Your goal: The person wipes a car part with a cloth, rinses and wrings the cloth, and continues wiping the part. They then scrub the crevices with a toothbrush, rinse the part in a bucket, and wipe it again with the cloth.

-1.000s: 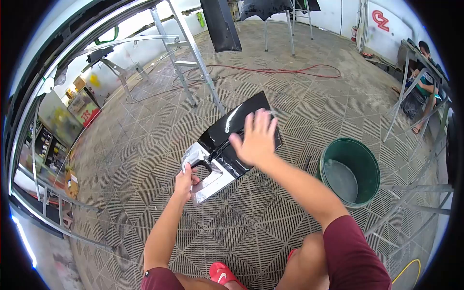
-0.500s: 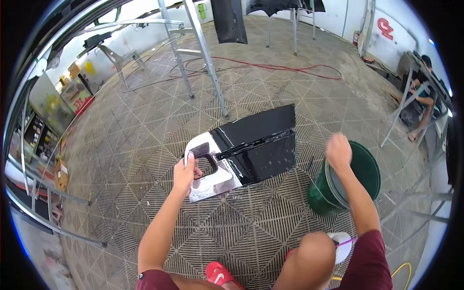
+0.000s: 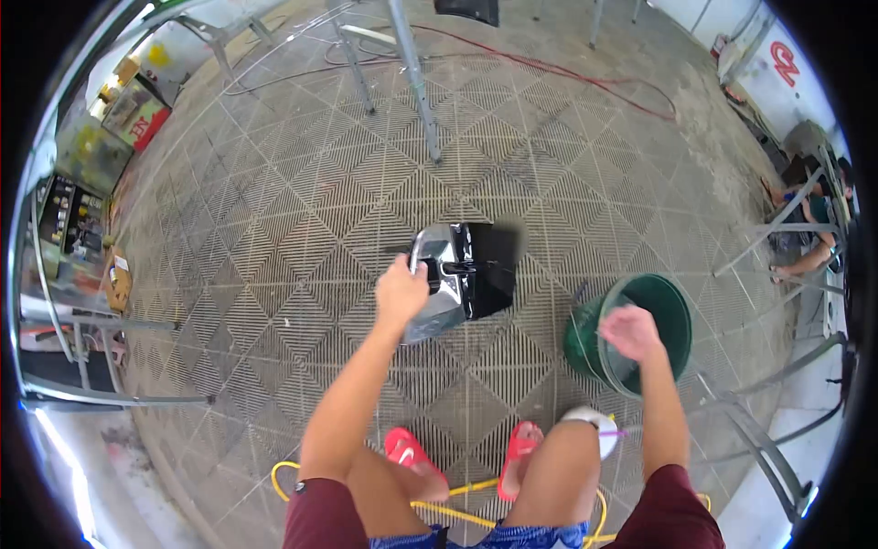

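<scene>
My left hand [image 3: 402, 291] is closed round the edge of a car body panel [image 3: 489, 284] at its cut-out. The panel is silver near my hand and glossy black at the far end, which is smeared by motion. It is tilted above the grated floor. My right hand [image 3: 631, 331] is over the near-left rim of a green bucket [image 3: 672, 306], fingers loosely stretched and nothing visible in them. Part of the bucket's inside is hidden behind this hand.
A white container [image 3: 594, 430] stands by my right knee, and a yellow hose [image 3: 466, 517] runs round my feet. Ahead are a metal ladder [image 3: 416, 82] and a red hose [image 3: 558, 69]. Another person [image 3: 814, 238] sits at the far right behind metal stands.
The panel has turned, so it looks shorter, and come nearer the middle with my left hand. My right hand has loosened from a fist and dropped lower. The view has tipped down.
</scene>
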`<move>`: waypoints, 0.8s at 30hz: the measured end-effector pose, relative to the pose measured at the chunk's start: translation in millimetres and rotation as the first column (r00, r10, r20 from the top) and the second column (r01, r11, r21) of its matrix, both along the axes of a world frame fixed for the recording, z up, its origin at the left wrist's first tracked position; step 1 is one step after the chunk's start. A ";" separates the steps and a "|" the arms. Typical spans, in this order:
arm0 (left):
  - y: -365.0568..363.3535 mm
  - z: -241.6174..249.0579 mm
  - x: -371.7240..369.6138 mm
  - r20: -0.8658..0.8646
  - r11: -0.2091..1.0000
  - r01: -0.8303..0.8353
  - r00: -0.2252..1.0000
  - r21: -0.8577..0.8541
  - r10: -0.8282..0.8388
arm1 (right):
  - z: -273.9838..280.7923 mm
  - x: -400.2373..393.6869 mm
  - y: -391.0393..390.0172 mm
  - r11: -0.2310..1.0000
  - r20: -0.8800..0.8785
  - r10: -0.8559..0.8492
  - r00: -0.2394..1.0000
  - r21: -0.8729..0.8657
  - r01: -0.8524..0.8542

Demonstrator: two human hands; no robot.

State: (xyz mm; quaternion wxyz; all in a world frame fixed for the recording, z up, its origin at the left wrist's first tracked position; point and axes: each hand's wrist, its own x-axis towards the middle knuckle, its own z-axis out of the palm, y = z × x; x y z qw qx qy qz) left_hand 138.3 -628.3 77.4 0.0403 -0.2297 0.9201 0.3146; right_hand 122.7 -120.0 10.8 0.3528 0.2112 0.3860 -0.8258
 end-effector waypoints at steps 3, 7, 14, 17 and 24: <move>58.6 19.8 4.4 0.151 0.987 -0.145 0.979 0.065 0.134 | 114.7 24.5 -166.5 0.999 -0.086 0.053 0.995 0.015 -0.052; 94.2 0.6 23.7 0.381 0.905 -0.363 0.887 0.223 0.262 | 184.1 66.2 -291.8 0.749 -0.264 0.235 0.935 0.663 -0.001; 54.6 -26.9 92.1 0.705 0.902 0.228 0.565 0.366 -0.429 | 318.9 157.5 -302.9 0.537 -0.403 0.115 0.908 0.794 0.284; 110.6 80.8 116.4 0.413 0.602 -0.726 0.685 0.331 0.600 | 340.0 195.2 -294.5 0.471 -0.342 0.173 0.924 0.853 0.228; 108.7 110.6 198.3 0.198 0.986 0.041 0.980 -0.161 -0.009 | 361.0 286.1 -249.8 0.105 -0.100 0.235 0.967 0.991 0.077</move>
